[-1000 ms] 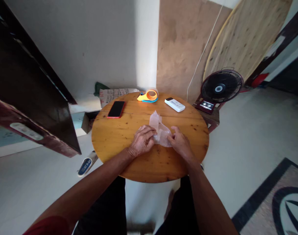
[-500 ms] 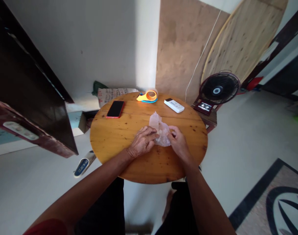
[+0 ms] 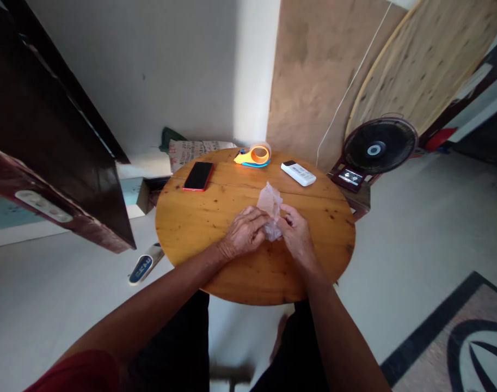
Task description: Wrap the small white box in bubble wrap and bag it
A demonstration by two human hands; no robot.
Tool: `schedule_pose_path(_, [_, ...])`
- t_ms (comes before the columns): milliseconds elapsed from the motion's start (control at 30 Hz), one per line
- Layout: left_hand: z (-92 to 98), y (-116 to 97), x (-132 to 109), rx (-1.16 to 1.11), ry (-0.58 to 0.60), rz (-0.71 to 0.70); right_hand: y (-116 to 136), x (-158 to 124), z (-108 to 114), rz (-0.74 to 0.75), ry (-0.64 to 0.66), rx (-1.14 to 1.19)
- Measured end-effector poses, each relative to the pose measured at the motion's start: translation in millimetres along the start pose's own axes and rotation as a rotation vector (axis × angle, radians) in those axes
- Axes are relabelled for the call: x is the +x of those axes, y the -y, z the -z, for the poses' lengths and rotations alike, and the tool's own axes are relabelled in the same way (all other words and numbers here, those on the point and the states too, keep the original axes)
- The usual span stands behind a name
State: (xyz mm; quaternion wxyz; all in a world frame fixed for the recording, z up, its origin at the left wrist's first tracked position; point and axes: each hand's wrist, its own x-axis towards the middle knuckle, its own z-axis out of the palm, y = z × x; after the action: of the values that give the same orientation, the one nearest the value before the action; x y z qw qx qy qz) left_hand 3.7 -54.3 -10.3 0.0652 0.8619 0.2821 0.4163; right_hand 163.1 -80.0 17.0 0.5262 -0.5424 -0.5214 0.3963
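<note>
A crumpled, thin, whitish-pink plastic bag lies on the round wooden table in front of me. My left hand grips its left side with curled fingers, the back of the hand facing up. At the right side, my right hand pinches the bag between thumb and fingers. The bag's lower part is bunched up between both hands, and its top end sticks out away from me. Whether anything is inside the bag, I cannot tell.
Toward the table's far side lie a red-edged phone, an orange tape dispenser and a white device with a dark end. A fan stands beyond the right edge. On the floor at left is a slipper.
Both hands have come closer together, and the bag between them is bunched narrower. The whole view has shifted slightly, so the table sits a little further right.
</note>
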Motion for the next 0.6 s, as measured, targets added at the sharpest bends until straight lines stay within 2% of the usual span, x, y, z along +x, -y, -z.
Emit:
schedule_pose_path(133, [-1.5,1.8,-0.3,-0.081,-0.026,0.096,2.2,-3.2,-1.8,-0.012,0.036,0.033])
schedule_pose_path(333, [0.2,3.1,0.4,-0.117,-0.048,0.011,0.9,-3.7,-4.9,0.004,-0.004,0.102])
schedule_pose_path(467, [-0.5,4.2,-1.0,-0.06,-0.059,0.027,-2.6,-1.3,-7.5,0.004,-0.061,0.14])
schedule_pose_path(600, [0.3,3.0,-1.0,-0.064,-0.046,0.051,-3.2,-1.4,-7.1,0.0,-0.01,0.132])
